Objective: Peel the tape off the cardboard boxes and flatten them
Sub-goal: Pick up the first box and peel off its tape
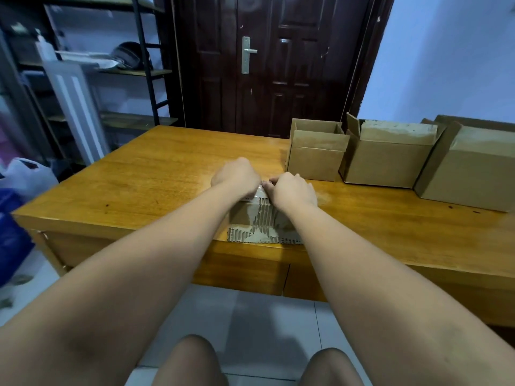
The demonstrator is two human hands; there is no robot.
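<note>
At the near edge of the table (139,176), between the two forearms, sits the box (252,218) being worked on, its near face torn down to the ribbed inner layer. Both hands meet over its far top edge. The right hand (292,189) has its fingers (269,182) curled in tight, and they seem to pinch the end of the glossy tape (258,190) that shows between the hands. The left hand (237,175) is balled with its knuckles up, just beside the tape. Its fingers are tucked under and out of sight, so I cannot tell whether they grip the tape, the box edge or nothing. To do this step well, one hand should likely hold the box down while the other draws the strip back low and slow along its own length. The ripped face suggests that pulling steeply lifts the paper skin with the tape. Three more boxes wait on the right side of the table: a small box (316,160) with its flaps up, a middle box (387,162) and a big box (471,174) touching it. All three are apart from the hands, so they should not hinder the pull. Bare tabletop to the left looks like room for flattening. Beyond the table are a dark door (278,65) and a metal shelf (150,71), and a plastic bag (28,174) lies on the floor at the left.
</note>
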